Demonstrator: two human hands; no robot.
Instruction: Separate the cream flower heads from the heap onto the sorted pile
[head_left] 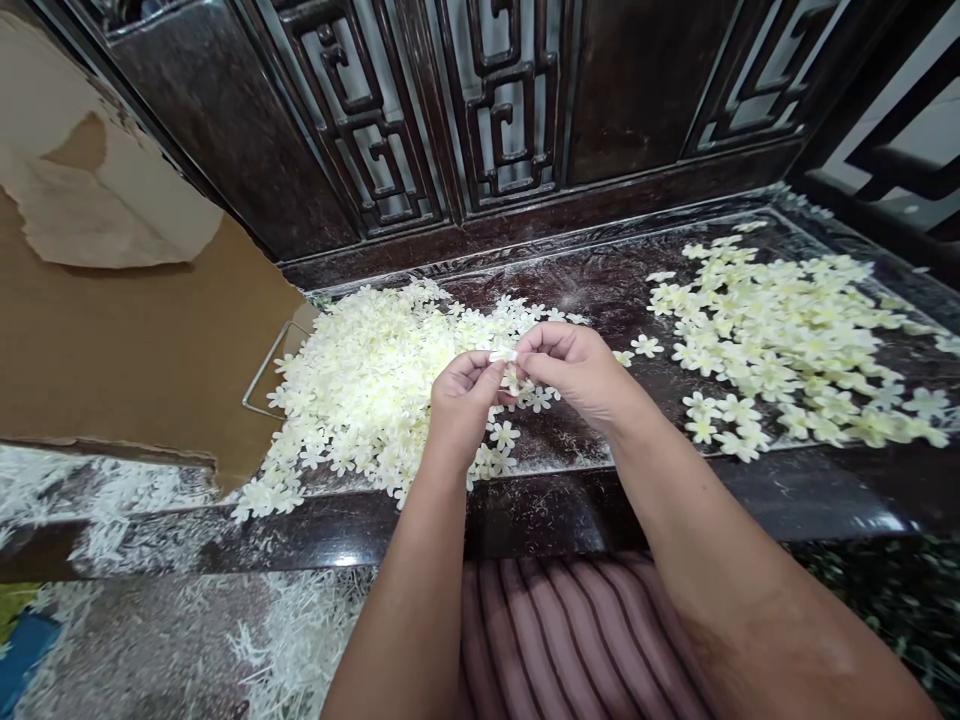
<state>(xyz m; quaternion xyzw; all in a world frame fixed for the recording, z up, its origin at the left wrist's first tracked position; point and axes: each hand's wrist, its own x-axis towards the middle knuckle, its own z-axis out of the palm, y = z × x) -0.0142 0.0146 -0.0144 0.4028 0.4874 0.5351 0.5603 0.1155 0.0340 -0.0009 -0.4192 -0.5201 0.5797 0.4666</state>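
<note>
My left hand [470, 395] and my right hand [568, 368] meet over the right side of a big heap of pale yellow-white artificial flowers [375, 380]. Between their fingertips is a small white flower [502, 356], pinched from both sides; the fingers cover much of it. Right of my hands, a second, looser pile of the same flowers [780, 340] is spread over the dark wooden bench. One single flower [646, 346] lies between the two piles, close to my right wrist.
A torn cardboard sheet [135, 330] stands at the left, with a bent metal wire [262, 370] beside it. Carved dark wooden panels [495, 100] rise behind the bench [585, 520]. White shreds [300, 630] litter the floor and bench edge. Something blue [26, 655] lies at lower left.
</note>
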